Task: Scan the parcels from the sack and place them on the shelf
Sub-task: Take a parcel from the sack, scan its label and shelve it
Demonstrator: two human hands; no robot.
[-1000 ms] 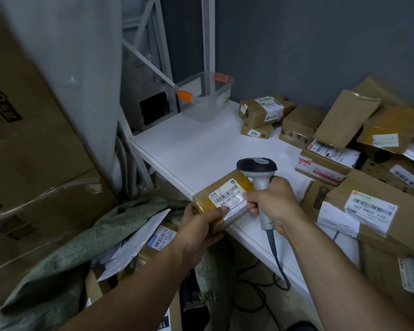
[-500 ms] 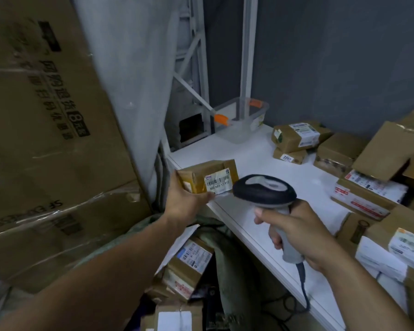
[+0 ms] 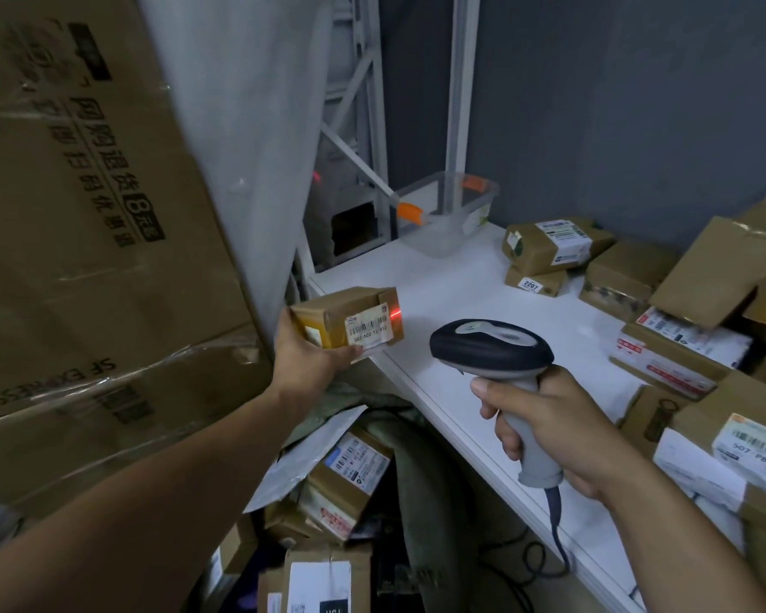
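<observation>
My left hand (image 3: 312, 362) grips a small brown parcel (image 3: 350, 316) from below, at the left corner of the white shelf (image 3: 452, 303). Its white barcode label faces me, and a red scanner line glows at the label's right edge. My right hand (image 3: 553, 426) is wrapped around the grey handle of a barcode scanner (image 3: 491, 351). The scanner's dark head points left at the parcel, a short gap away. Below the shelf edge the green sack (image 3: 421, 475) lies open, with several labelled parcels (image 3: 346, 484) inside.
Several brown parcels (image 3: 549, 245) are piled along the shelf's right and back. A clear plastic tub (image 3: 447, 214) with orange clips stands at the back corner. A large taped cardboard box (image 3: 85, 214) leans on the left. The scanner's cable (image 3: 558, 537) hangs below the shelf.
My left hand carried the parcel leftwards and away from the scanner, which drew back to the right. The red scan line now shows on the label. The view swung left.
</observation>
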